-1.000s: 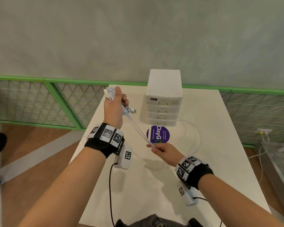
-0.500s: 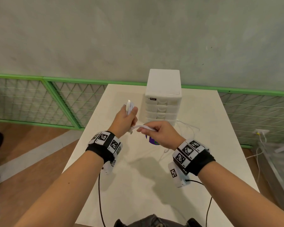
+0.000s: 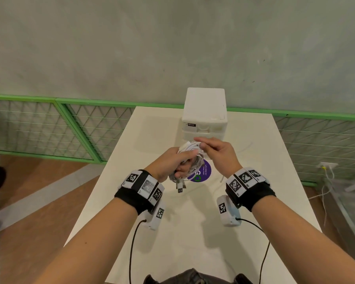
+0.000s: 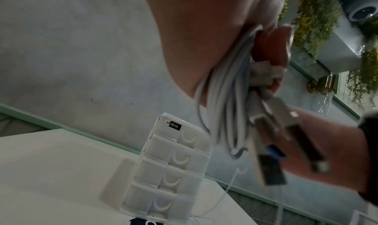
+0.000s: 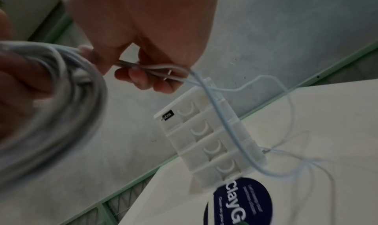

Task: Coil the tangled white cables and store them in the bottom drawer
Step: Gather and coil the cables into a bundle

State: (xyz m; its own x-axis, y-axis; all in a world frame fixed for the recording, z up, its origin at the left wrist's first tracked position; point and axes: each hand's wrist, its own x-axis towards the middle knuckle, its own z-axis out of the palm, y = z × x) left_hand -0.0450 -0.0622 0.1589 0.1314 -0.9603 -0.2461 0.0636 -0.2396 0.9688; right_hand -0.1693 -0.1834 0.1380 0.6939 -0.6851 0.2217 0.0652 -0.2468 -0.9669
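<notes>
My left hand [image 3: 181, 163] grips a coil of white cables [image 3: 194, 158] above the table, in front of the drawer unit. Two USB plugs [image 3: 180, 187] hang below the fist, and they show large and blurred in the left wrist view [image 4: 272, 163] beside the coil [image 4: 225, 99]. At the top of the coil my right hand [image 3: 203, 146] pinches a loose cable strand [image 5: 223, 121]. This strand trails down past the white drawer unit [image 3: 204, 111] onto the table. The bottom drawer [image 5: 223, 172] is shut, like the others.
A round purple sticker [image 3: 202, 174] lies on the white table [image 3: 172, 242] just before the drawer unit. Thin loose cable [image 5: 319, 167] lies on the table to the unit's right. A green mesh fence [image 3: 80, 130] runs behind the table.
The right hand has risen from the table's middle to the coil, bringing the strand with it. The left hand has turned, so the USB plugs now hang downward.
</notes>
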